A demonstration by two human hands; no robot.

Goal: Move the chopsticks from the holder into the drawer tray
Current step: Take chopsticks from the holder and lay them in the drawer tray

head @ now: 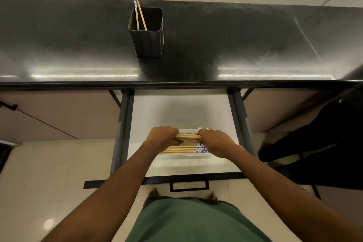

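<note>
A dark rectangular holder (147,33) stands on the black counter with two chopsticks (138,11) leaning in it, their blue-patterned tops sticking out. Below, the drawer is pulled out and a white tray (188,155) lies on its floor. Several wooden chopsticks (183,148) with blue-and-white ends lie sideways in the tray. My left hand (162,136) and my right hand (215,141) each grip one end of a small bundle of chopsticks (188,136) held over the tray, fingers curled round it.
The black counter (235,45) runs across the view with a marble wall behind it. The open drawer (196,112) has a white floor, dark side rails and a black front with a handle (189,185). A dark shape stands on the floor at right.
</note>
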